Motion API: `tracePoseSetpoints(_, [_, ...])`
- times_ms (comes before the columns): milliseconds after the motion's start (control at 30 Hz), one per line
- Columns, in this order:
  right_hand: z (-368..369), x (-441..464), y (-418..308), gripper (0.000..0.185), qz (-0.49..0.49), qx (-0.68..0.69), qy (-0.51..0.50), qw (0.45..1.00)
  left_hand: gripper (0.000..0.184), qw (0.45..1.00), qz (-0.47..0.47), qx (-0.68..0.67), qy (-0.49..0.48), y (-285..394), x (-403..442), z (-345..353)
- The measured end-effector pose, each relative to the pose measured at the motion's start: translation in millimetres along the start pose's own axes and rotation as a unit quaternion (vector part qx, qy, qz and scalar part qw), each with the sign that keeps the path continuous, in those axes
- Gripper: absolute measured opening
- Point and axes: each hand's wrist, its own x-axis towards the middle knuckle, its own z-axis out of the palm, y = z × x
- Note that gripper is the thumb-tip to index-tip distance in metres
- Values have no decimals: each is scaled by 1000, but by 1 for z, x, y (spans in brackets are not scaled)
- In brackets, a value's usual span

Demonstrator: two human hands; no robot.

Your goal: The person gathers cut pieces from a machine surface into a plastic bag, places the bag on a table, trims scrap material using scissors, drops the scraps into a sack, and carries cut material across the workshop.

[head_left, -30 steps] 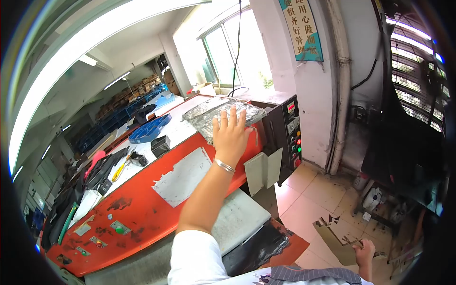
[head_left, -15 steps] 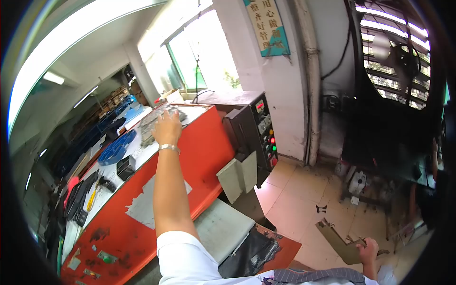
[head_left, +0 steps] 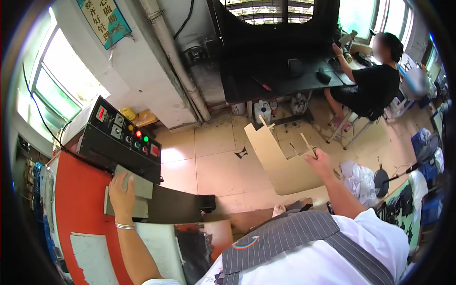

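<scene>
My right hand (head_left: 321, 164) is closed on the edge of a tan cardboard sheet (head_left: 280, 166) with cut-out gaps and thin strips left along its edge. The sheet hangs tilted above the floor. My left hand (head_left: 122, 195), with a bracelet at the wrist, lies against a grey-green pad (head_left: 140, 185) on the side of the orange machine (head_left: 78, 199). Its fingers are stretched and the thumb is apart. Just beyond it stands the black control box (head_left: 121, 137) with lit red and green buttons. A pale flat board (head_left: 164, 247) sits below my left forearm.
A person in black (head_left: 377, 80) sits on a stool at a dark workbench (head_left: 270, 80). White jugs (head_left: 261, 111) stand under the bench. A dark scrap (head_left: 242, 152) lies on the tiled floor. Plastic bags (head_left: 356, 178) and a fan (head_left: 381, 179) are at the right.
My view has swung right. My left hand has come off the grey cloth-like pile on the machine top and down to the pad. My right hand has raised the cardboard sheet into fuller view.
</scene>
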Motion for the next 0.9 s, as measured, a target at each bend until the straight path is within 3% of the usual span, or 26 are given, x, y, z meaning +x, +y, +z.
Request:
tracePoseSetpoints(167, [17, 52, 17, 16, 70, 214, -43, 973, 30, 983, -135, -117, -43, 30, 13, 54])
tracePoseSetpoints(233, [23, 70, 25, 15, 67, 219, -41, 973, 31, 985, -100, -121, -71, 40, 22, 94])
tracePoseSetpoints(267, [27, 78, 26, 15, 64, 214, -51, 973, 33, 964, -142, -195, -110, 68, 29, 100])
tracePoseSetpoints(300, [30, 86, 25, 16, 52, 195, -63, 978, 33, 976, -97, -159, -112, 53, 31, 136])
tracePoseSetpoints(367, [38, 103, 20, 17, 32, 171, -80, 982, 35, 965, -97, -165, -178, 75, 45, 163])
tracePoseSetpoints(433, [47, 120, 8, 19, -68, 39, -72, 994, 36, 954, -99, -186, -215, 74, 56, 206])
tracePoseSetpoints(533, [78, 155, -2, 18, -152, 38, -50, 986, 39, 927, -82, -211, -299, 71, 74, 265])
tracePoseSetpoints(700, [156, 233, 2, 22, -191, -9, -100, 976, 47, 893, -104, -205, -387, 66, 94, 379])
tracePoseSetpoints(800, [224, 297, 6, 24, -202, -52, -155, 966, 50, 880, -134, -252, -381, 45, 87, 455])
tracePoseSetpoints(900, [280, 357, -16, 24, -300, -36, -147, 942, 49, 889, -162, -237, -358, 32, 115, 488])
